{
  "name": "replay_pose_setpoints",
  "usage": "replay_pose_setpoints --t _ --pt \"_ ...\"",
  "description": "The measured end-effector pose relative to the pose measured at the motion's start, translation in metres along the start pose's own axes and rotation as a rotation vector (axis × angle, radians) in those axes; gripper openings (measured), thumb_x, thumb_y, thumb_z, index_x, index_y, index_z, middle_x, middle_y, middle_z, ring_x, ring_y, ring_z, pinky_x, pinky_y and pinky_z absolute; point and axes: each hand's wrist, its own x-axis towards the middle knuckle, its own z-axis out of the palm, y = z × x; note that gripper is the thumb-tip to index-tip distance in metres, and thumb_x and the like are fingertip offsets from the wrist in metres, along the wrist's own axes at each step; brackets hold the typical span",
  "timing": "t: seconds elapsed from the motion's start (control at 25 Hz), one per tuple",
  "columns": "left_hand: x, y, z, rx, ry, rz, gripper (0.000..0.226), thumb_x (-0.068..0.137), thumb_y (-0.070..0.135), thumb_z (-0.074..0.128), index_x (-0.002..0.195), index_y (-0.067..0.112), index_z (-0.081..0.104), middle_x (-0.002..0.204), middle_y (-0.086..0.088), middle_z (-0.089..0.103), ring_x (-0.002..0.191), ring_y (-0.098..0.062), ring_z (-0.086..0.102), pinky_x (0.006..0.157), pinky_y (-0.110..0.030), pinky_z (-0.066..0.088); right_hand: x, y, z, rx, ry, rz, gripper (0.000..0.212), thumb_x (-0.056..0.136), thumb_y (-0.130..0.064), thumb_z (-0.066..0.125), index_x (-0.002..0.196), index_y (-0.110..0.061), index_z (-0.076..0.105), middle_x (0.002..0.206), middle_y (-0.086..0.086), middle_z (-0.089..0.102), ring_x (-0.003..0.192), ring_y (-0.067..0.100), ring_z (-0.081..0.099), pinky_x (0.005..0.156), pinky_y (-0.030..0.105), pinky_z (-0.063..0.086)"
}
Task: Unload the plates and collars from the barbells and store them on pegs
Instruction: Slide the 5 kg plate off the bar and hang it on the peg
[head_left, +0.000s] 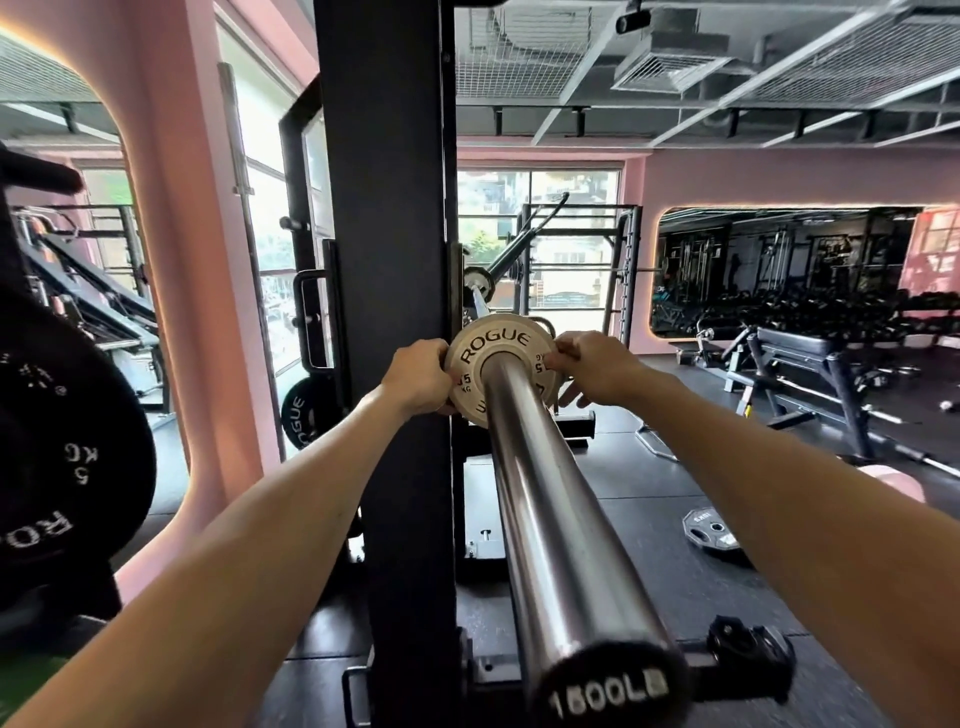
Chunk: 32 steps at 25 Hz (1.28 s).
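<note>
Left hand (420, 375) and right hand (597, 370) are gripping the plate (498, 345) at the sleeve's (550, 519) inner end; pulling evenly should prevent binding.

rack upright (387, 312) beside plate (498, 345)

Both hands gripping ROGUE plate (500, 358), barbell sleeve (550, 519)

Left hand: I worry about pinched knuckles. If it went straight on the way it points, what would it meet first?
Probably the black steel rack upright: the left hand grips the pale round Rogue plate right beside it, though depth is unclear.
</note>
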Motion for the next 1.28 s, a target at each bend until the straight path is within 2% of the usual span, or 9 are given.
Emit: replay_pose_setpoints --t 0.2,0.4,0.48,0.56,0.76,0.92,1.08,1.2,1.28 --pt "-0.055 0.018 -0.012 -0.05 0.01 -0.047 0.009 0.095 0.014 0.058 0.086 0.013 0.057 0.093 -0.012 0.07 0.065 -0.02 0.07 0.045 -0.022 0.055 -0.054 -0.013 -0.007 -0.028 -0.015 -0.039 0.016 0.099 -0.017 0.049 0.104 -0.004 0.058 0.084 0.017 0.069 0.054 0.024 0.066 0.05 0.031 0.049" --pt "-0.132 0.046 -0.033 -0.059 0.071 -0.042 0.014 0.094 0.011 0.058 0.08 0.011 0.059 0.091 -0.013 0.068 0.06 -0.016 0.066 0.039 -0.018 0.049 -0.13 -0.035 -0.019 -0.064 0.002 -0.068 0.014 0.1 -0.023 0.05 0.093 -0.015 0.059 0.076 0.003 0.068 0.054 0.019 0.068 0.056 0.033 0.053" --pt "-0.16 0.055 -0.041 -0.061 0.078 -0.049 0.018 0.093 0.01 0.06 0.075 0.015 0.058 0.09 -0.013 0.067 0.065 -0.021 0.068 0.044 -0.026 0.056 -0.159 -0.043 -0.022 -0.05 0.007 -0.083 0.015 0.099 -0.022 0.05 0.087 -0.019 0.057 0.074 0.001 0.067 0.053 0.019 0.068 0.055 0.033 0.054" --pt "-0.195 0.068 -0.051 -0.064 0.078 -0.046 0.021 0.093 0.011 0.06 0.073 0.016 0.056 0.09 -0.014 0.067 0.069 -0.025 0.07 0.05 -0.034 0.06 -0.194 -0.052 -0.026 -0.043 0.01 -0.097 0.011 0.099 -0.022 0.052 0.091 -0.017 0.058 0.074 0.001 0.066 0.051 0.017 0.067 0.054 0.032 0.054" --pt "-0.279 0.098 -0.075 -0.034 0.06 -0.009 0.022 0.092 0.004 0.06 0.075 0.017 0.055 0.09 -0.014 0.068 0.068 -0.025 0.07 0.049 -0.031 0.059 -0.277 -0.074 -0.038 -0.021 -0.029 -0.12 0.009 0.1 -0.022 0.05 0.095 -0.017 0.056 0.081 0.005 0.067 0.049 0.013 0.067 0.044 0.022 0.048" --pt "-0.334 0.115 -0.097 0.09 0.075 0.023 0.02 0.08 -0.008 0.064 0.08 0.012 0.058 0.093 -0.015 0.068 0.079 -0.031 0.07 0.064 -0.045 0.061 -0.333 -0.096 -0.048 -0.045 -0.078 -0.122 0.018 0.099 -0.02 0.051 0.105 -0.003 0.055 0.096 0.013 0.069 0.049 0.012 0.065 0.042 0.02 0.044" --pt "-0.377 0.116 -0.132 0.098 0.14 0.008 0.01 0.085 -0.003 0.06 0.093 0.003 0.061 0.09 -0.011 0.068 0.073 -0.028 0.07 0.061 -0.042 0.061 -0.37 -0.134 -0.044 0.003 -0.091 -0.153 0.022 0.098 -0.02 0.053 0.108 0.0 0.053 0.104 0.021 0.066 0.047 0.013 0.065 0.046 0.024 0.047" --pt "-0.404 0.113 -0.171 0.17 0.189 0.007 0.01 0.085 -0.001 0.058 0.085 0.01 0.058 0.093 -0.008 0.066 0.081 -0.027 0.066 0.071 -0.038 0.058 -0.387 -0.172 -0.035 0.008 -0.11 -0.19 0.018 0.099 -0.02 0.052 0.104 -0.003 0.054 0.102 0.023 0.067 0.051 0.017 0.065 0.041 0.022 0.045" --pt "-0.421 0.104 -0.2 0.221 0.221 0.004 0.012 0.082 -0.002 0.055 0.089 0.005 0.062 0.096 -0.015 0.069 0.086 -0.032 0.066 0.075 -0.042 0.057 -0.395 -0.201 -0.021 0.009 -0.139 -0.225 0.014 0.099 -0.021 0.051 0.098 -0.007 0.053 0.099 0.025 0.067 0.05 0.016 0.065 0.044 0.025 0.048"
